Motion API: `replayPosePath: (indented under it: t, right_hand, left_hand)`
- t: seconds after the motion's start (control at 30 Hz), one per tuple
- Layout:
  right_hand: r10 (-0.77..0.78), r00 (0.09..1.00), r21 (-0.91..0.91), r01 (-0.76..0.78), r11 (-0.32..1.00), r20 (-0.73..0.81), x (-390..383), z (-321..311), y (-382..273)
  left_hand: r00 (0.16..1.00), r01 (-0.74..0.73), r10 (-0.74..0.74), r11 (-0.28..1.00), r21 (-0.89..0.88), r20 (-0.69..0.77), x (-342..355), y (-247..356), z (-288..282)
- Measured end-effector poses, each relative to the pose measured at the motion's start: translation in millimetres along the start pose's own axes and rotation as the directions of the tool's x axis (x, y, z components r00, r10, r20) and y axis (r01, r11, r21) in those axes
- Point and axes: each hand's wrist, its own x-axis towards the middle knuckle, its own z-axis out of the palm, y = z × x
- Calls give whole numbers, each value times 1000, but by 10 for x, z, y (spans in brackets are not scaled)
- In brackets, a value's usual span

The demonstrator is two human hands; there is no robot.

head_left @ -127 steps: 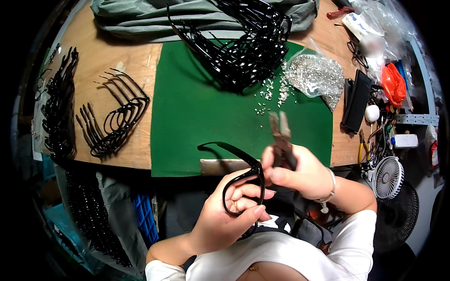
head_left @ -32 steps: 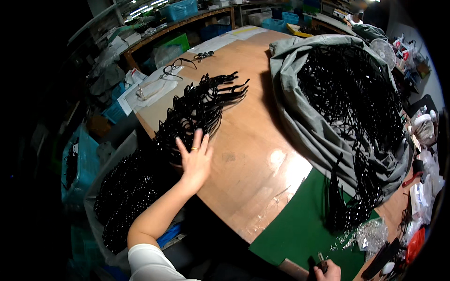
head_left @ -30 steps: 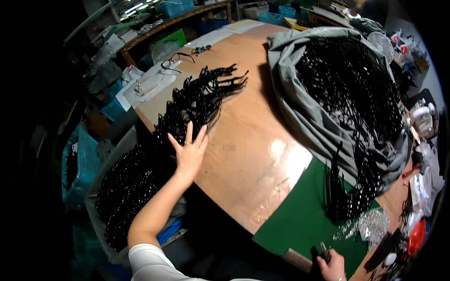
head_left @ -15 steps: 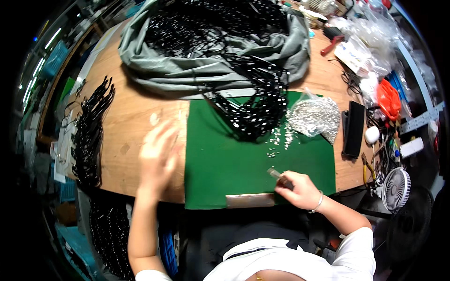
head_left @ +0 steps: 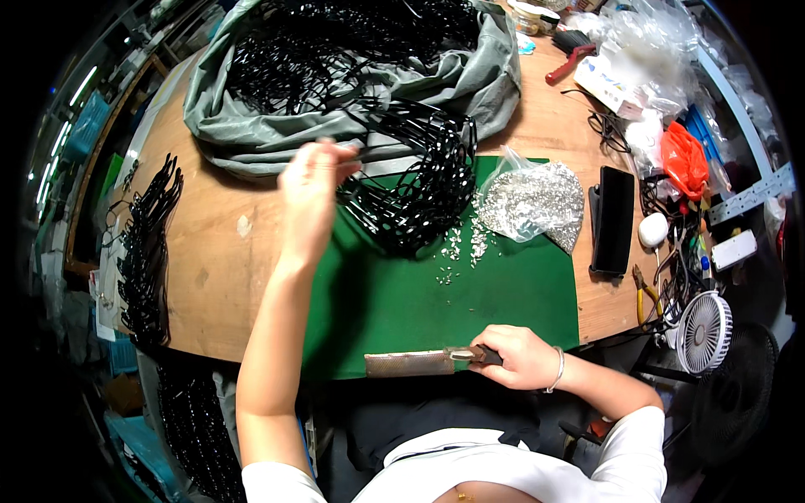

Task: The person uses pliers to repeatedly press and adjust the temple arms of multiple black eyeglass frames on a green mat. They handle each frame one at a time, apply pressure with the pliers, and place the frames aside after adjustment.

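Note:
My left hand point(head_left: 317, 174) is at the left edge of a bundle of shiny black cords point(head_left: 419, 201), its fingers bent and slightly apart, a little blurred. I see nothing held in it. The bundle hangs from a grey-green fabric sack point(head_left: 268, 151) onto a green mat point(head_left: 394, 310). Closed around the dark handle of a small hand tool point(head_left: 463, 355), my right hand point(head_left: 524, 358) rests low over the mat's near edge. The tool's metal tip points left, over the end of a flat metal strip point(head_left: 409, 363). My fingers hide the rest of it.
A clear bag of small silvery pieces point(head_left: 537, 201) sits right of the cords, with loose pieces point(head_left: 453, 247) spilled beside it. Farther right are a black case point(head_left: 612, 222), yellow-handled pliers point(head_left: 646, 295) and a small white fan point(head_left: 706, 334). More black cords point(head_left: 147, 251) lie at the left.
My left hand has moved up and right from the bare wood to the cord bundle. My right hand has lowered the tool to the metal strip. The whole view has shifted slightly.

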Motion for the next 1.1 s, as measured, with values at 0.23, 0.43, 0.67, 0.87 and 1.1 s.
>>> replayPosePath:
  t: [0.23, 0.43, 0.67, 0.87, 1.1]
  right_hand:
    - [-49, 997, -486, 12, 874, -63, 376, -211, 9]
    - [7, 1000, -722, -21, 692, -22, 429, -4, 19]
    - [43, 987, -436, -108, 893, -156, 452, -262, -109]
    - [188, 959, -347, -254, 903, -213, 650, 60, 184]
    - [118, 980, -372, -170, 913, -158, 651, 70, 198]
  left_hand:
    - [990, 77, -19, 911, -406, 143, -1017, 688, -22]
    - [918, 396, -388, 879, -264, 85, -1752, 552, -53]
    - [971, 240, -229, 929, -281, 72, -1968, 435, -1]
    - [975, 208, -175, 934, -291, 136, -1929, 430, 172]
    - [990, 112, -108, 992, -50, 88, -1917, 277, 238]
